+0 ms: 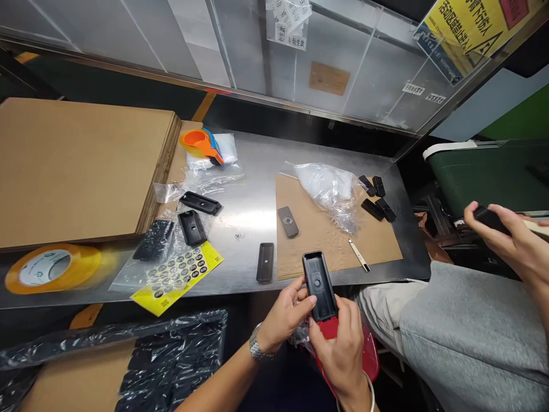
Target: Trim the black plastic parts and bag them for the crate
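Between my two hands a black plastic tray-like case (319,280) is held up, its hollow side toward me. My left hand (288,312) pinches its left edge, the thumb over the rim. My right hand (341,343) grips its lower right corner, fingers closed along the side. Just beyond, a similar shallow black case (265,262) lies on the metal table. A dark flat piece with a round emblem (287,222) rests on the cardboard sheet (295,257). To its right lies a thin white-handled knife or cutter (359,255).
Two black cases (192,228) and a yellow sticker sheet (178,277) lie left, near a tape roll (47,269), tape dispenser (201,145) and cardboard stack (81,166). A plastic bag (330,186) and several black pieces (373,209) lie right. A co-worker's hand (510,229) holds a black piece.
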A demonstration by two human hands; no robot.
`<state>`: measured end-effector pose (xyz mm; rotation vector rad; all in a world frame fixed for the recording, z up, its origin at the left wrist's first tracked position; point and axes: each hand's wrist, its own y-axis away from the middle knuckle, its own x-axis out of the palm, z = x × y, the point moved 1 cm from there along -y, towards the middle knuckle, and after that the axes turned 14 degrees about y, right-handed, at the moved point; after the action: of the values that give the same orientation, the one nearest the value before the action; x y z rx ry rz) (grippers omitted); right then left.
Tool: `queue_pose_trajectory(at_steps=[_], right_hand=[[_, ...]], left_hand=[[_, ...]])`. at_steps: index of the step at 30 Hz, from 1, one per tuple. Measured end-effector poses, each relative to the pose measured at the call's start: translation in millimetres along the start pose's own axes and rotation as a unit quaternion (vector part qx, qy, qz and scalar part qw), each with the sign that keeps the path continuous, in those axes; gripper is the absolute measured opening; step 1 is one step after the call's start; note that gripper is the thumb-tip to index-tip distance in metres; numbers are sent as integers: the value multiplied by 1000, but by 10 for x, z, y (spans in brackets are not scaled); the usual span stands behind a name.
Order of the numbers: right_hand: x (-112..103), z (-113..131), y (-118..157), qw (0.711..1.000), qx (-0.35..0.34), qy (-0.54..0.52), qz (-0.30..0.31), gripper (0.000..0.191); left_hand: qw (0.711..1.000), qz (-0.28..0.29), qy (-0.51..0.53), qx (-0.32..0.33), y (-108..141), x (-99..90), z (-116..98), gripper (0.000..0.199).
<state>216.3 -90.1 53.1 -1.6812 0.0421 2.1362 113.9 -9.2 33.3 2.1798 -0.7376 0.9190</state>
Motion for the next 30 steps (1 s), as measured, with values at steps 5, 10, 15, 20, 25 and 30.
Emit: queue_pose_trajectory(at_steps=[5, 10, 15, 20, 25, 30], right_hand=[[-43, 22, -10, 999, 6, -34, 1, 37], [-59, -12, -3, 995, 2, -96, 16, 41], [-62, -66, -38, 972, 33, -227, 57, 31], [-37, -51, -31, 939, 79, -316, 109, 28], [-31, -11, 20, 945, 84, -302, 96, 32], [-31, -1, 34, 950, 86, -289, 85, 32]], left_hand=[[1000, 5, 6, 10, 33, 36, -31, 48], [999, -5, -9, 36, 52, 33, -48, 53], [995, 8, -71, 72, 66, 26, -48, 47], [986, -7, -155, 66, 91, 19, 7, 38], [984, -27, -162, 73, 101, 1, 72, 39], [984, -21, -160, 78, 105, 12, 88, 42]])
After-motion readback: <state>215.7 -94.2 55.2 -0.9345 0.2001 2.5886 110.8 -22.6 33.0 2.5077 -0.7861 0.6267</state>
